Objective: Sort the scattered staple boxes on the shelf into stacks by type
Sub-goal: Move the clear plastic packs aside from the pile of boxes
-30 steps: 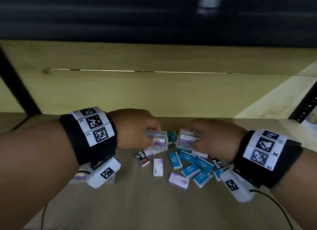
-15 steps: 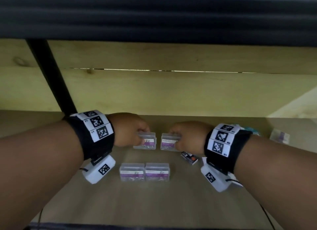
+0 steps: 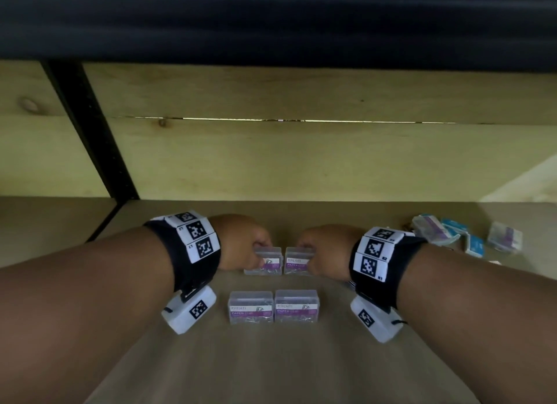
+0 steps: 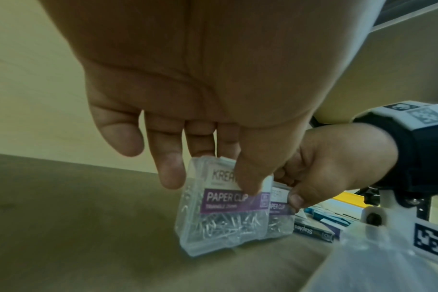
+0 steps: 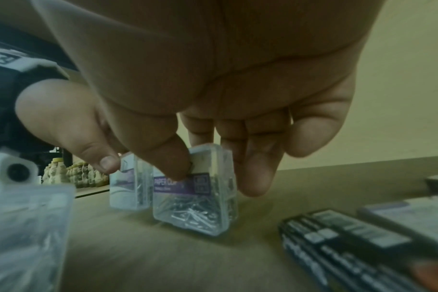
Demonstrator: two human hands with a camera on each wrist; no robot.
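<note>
Two clear paper clip boxes with purple labels stand side by side on the wooden shelf (image 3: pixel 301 367). My left hand (image 3: pixel 245 248) pinches the left box (image 3: pixel 265 263) (image 4: pixel 228 209) by its top, thumb in front, fingers behind. In the same way my right hand (image 3: pixel 325 253) pinches the right box (image 3: pixel 297 263) (image 5: pixel 195 193). Both boxes rest on the shelf, almost touching. Two more clear paper clip boxes (image 3: pixel 272 310) stand in a pair nearer to me.
A heap of blue and purple staple boxes (image 3: pixel 461 237) lies at the far right of the shelf. A dark staple box (image 5: pixel 350 249) lies just right of my right hand. A black upright post (image 3: pixel 90 126) stands at the back left, before the wooden back wall.
Both hands carried their clear boxes left, away from the scattered heap, and lowered them onto the shelf behind the front pair. The view has swung left with them.
</note>
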